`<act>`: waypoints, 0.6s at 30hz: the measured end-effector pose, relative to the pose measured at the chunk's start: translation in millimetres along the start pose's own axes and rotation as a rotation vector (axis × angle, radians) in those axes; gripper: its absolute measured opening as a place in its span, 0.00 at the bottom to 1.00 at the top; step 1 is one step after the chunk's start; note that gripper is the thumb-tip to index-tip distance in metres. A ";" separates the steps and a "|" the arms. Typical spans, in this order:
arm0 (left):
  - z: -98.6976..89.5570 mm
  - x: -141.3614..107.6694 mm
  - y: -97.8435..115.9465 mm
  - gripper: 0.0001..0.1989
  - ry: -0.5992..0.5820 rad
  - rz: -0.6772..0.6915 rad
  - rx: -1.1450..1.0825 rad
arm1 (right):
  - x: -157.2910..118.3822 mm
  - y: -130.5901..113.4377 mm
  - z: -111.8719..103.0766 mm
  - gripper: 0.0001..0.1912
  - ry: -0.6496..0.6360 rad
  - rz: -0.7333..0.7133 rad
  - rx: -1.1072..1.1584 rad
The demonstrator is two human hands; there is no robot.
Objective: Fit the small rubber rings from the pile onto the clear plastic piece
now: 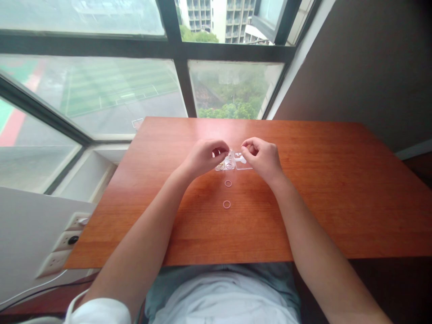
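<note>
A small clear plastic box (225, 166) with compartments lies on the wooden table (330, 189), and its clear lid (245, 168) lies flat to the right. Over the box, my left hand (207, 156) has thumb and fingertips pinched together. My right hand (262, 155) is above the lid, its fingers also curled into a pinch. Whatever either pinch holds is too small to make out. Two thin pale rings lie in front of the box: a nearer ring (227, 204) and a farther ring (228, 183). Small items inside the box are partly hidden by my left hand.
Windows with dark frames (184, 51) rise behind the table's far edge. Wall sockets (64, 240) with plugs and cables are at the lower left, beside the table. A grey wall (364, 67) stands at the right.
</note>
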State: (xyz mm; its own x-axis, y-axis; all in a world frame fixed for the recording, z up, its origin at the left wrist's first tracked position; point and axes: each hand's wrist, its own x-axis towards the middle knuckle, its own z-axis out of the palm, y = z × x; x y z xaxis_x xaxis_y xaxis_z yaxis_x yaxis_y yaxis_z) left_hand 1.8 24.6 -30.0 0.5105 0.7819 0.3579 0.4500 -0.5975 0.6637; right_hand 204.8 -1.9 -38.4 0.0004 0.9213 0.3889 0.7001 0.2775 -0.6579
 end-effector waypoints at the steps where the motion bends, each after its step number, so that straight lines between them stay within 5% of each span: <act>1: 0.2 0.1 -0.7 0.05 0.003 0.002 0.001 | 0.6 1.5 -0.7 0.07 0.016 0.007 -0.010; 18: 3.1 -1.3 -4.9 0.06 -0.004 0.012 0.079 | 2.0 3.5 -1.0 0.07 0.024 0.025 -0.053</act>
State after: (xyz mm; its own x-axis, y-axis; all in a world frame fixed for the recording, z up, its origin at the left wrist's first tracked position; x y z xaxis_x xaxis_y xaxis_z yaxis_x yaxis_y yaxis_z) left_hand 1.2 25.9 -35.7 0.5188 0.7742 0.3625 0.5006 -0.6189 0.6053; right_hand 208.0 0.6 -39.3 0.0349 0.9206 0.3888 0.7368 0.2392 -0.6323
